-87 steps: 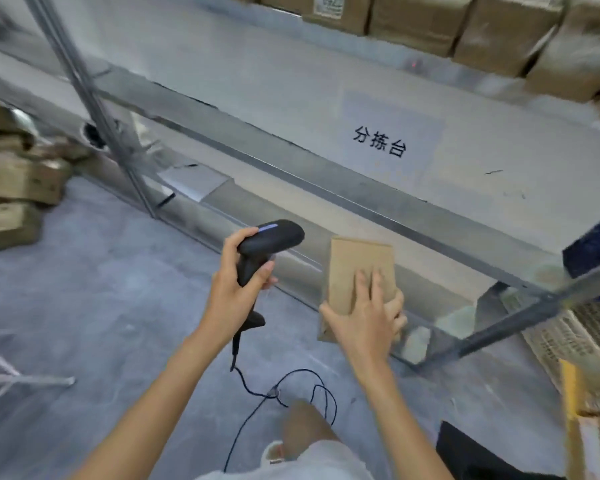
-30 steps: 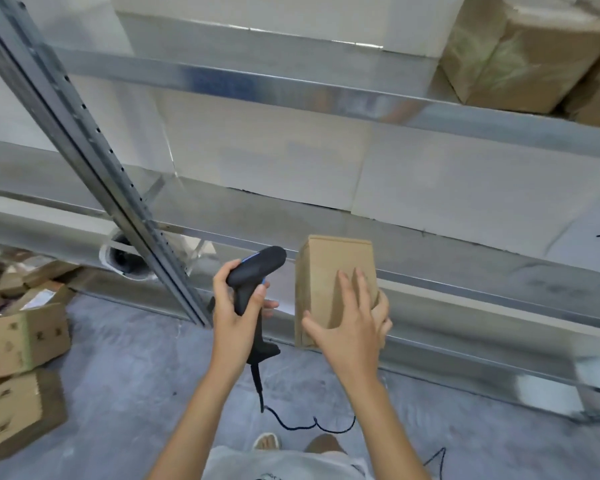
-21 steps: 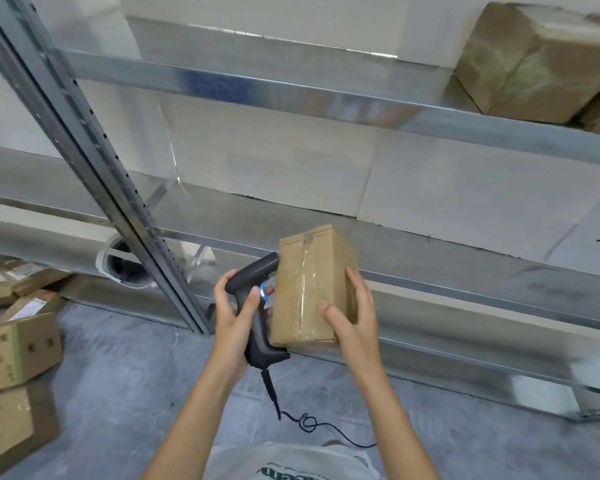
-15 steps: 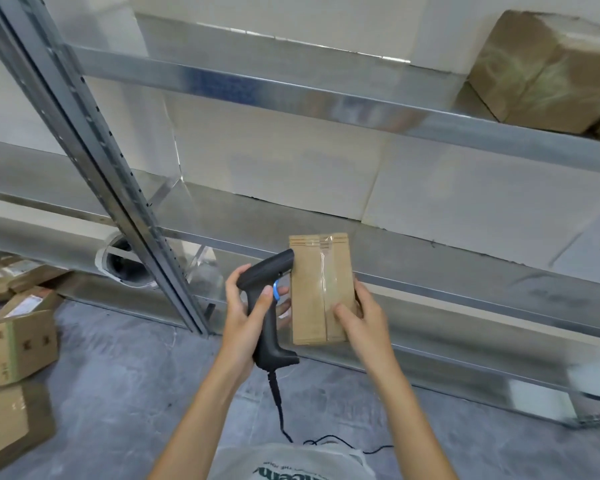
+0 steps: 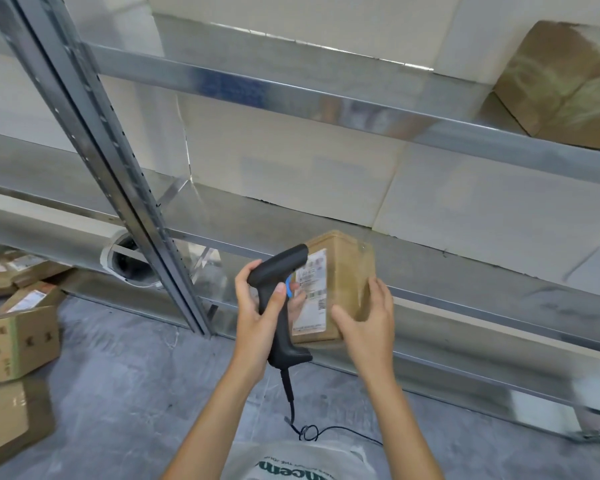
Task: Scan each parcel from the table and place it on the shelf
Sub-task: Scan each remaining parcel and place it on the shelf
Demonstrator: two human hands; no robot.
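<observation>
The print on the white shipping label (image 5: 311, 292) of the small brown cardboard parcel (image 5: 340, 285) is too small to read. The black handheld scanner (image 5: 280, 306) in the left hand's (image 5: 257, 320) grip covers the label's left edge; the right hand (image 5: 368, 323) hides the parcel's lower right corner. Up and right of that grip, a blurred tape-wrapped brown box (image 5: 568, 84) runs off the frame.

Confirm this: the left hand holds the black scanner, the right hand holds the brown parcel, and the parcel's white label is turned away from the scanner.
Not quite. In the head view the label faces the scanner. The rest holds: the left hand grips the scanner and the right hand holds the brown parcel.
</observation>
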